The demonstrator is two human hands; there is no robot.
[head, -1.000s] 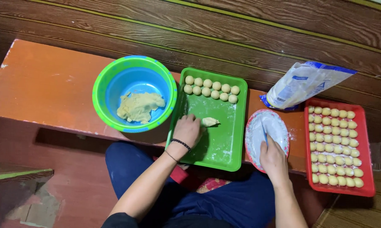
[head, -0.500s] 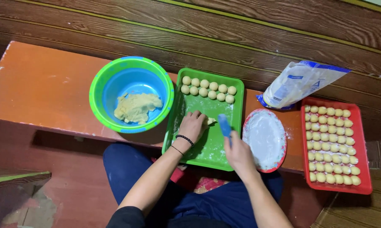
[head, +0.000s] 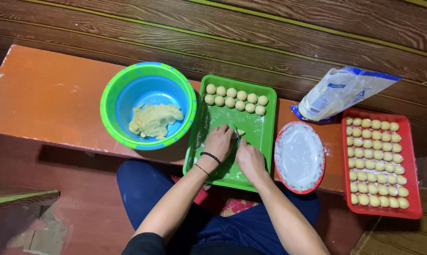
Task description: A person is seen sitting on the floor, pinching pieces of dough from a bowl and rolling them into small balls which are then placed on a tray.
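Since a second ago, the right hand [head: 250, 159] has left the round white floured plate [head: 299, 157] and joined the left hand [head: 219, 142] over one dough piece [head: 239, 132] on the green rectangular plastic tray [head: 265, 141], pressing a thin blue blade [head: 235, 131] to it. Left of them, one green-and-blue plastic bowl [head: 148, 78] on the orange bench [head: 48, 99] holds one dough lump [head: 155, 120]. Ten dough balls [head: 235, 97] fill the tray's far end.

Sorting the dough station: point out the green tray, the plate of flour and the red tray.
green tray [head: 260, 141], head view, bare floured floor right of the hands
plate of flour [head: 299, 156], head view, middle of the flour
red tray [head: 414, 156], head view, right rim
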